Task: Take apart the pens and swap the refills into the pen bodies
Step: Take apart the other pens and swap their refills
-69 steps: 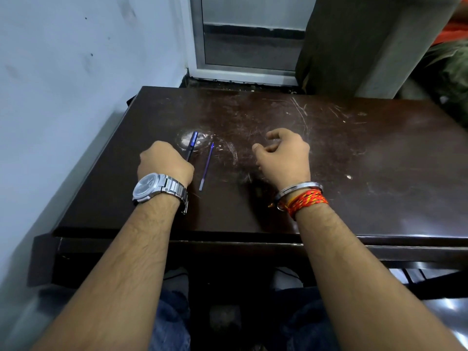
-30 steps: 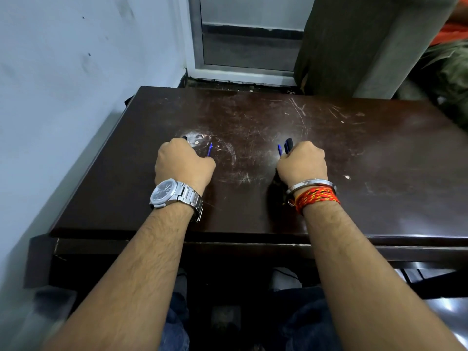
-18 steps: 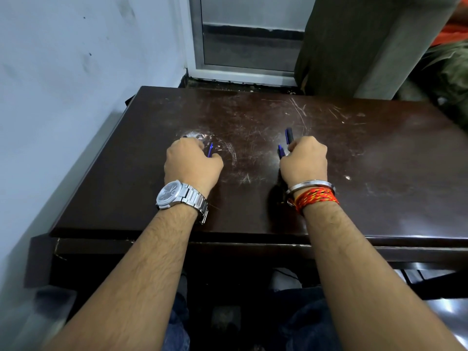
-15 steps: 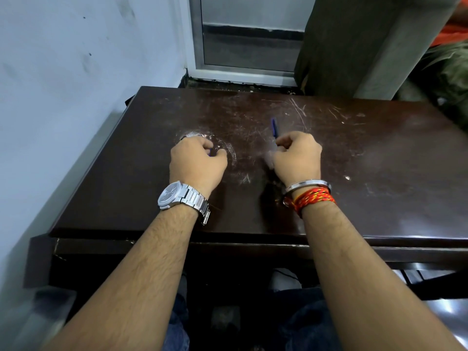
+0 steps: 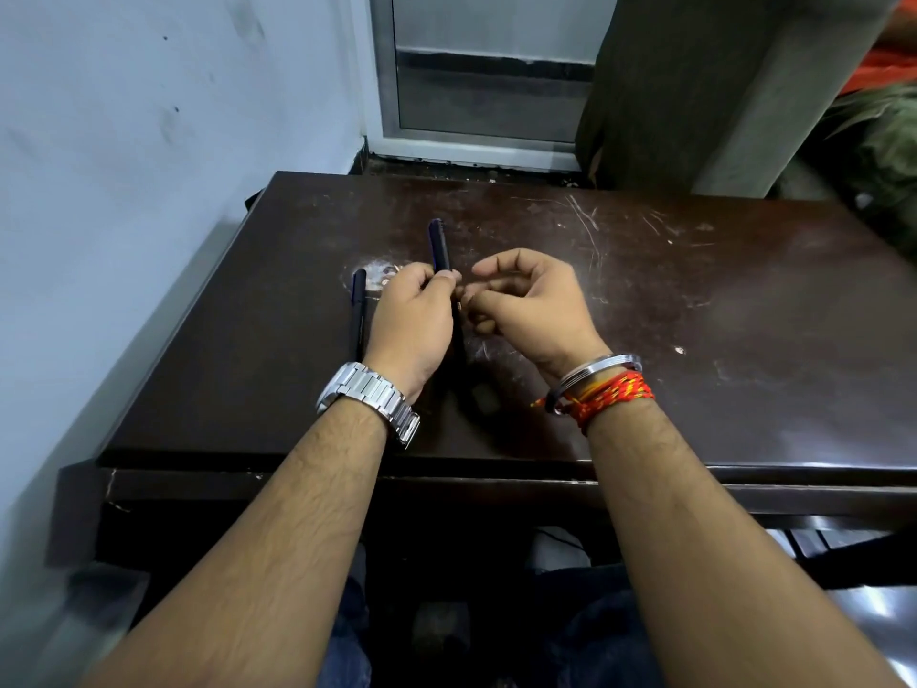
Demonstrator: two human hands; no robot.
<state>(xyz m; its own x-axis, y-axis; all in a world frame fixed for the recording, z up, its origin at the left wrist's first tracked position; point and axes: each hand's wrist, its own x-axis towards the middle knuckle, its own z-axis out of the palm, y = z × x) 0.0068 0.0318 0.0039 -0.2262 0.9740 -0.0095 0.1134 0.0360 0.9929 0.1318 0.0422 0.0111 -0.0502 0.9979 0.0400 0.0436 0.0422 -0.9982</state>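
Two bare forearms reach over a dark brown desk (image 5: 694, 300) whose top is scuffed and scratched, with a pale worn patch near its left middle. The left hand (image 5: 414, 322), with a steel watch (image 5: 369, 397) on its wrist, is closed around a slim dark blue pen (image 5: 439, 245); the pen points away from the person, raised off the desk, and its far end stands clear above the knuckles while the near end is hidden in the grip. The left fingers (image 5: 446, 278) pinch it at the point where it leaves the hand. The right hand (image 5: 528, 302) sits just beside the left, its fingers curled inward with the tips brought to the pen's near part; whether they actually pinch a small piece there is hard to make out, since the spot is hidden between the two hands. The right wrist carries a metal bangle (image 5: 600, 367) and a red and orange thread band (image 5: 613, 394). A second pen (image 5: 358, 315), dark and slender, lies flat on the desk just left of the left hand, lengthwise away from the person, its far tip at the edge of the pale patch
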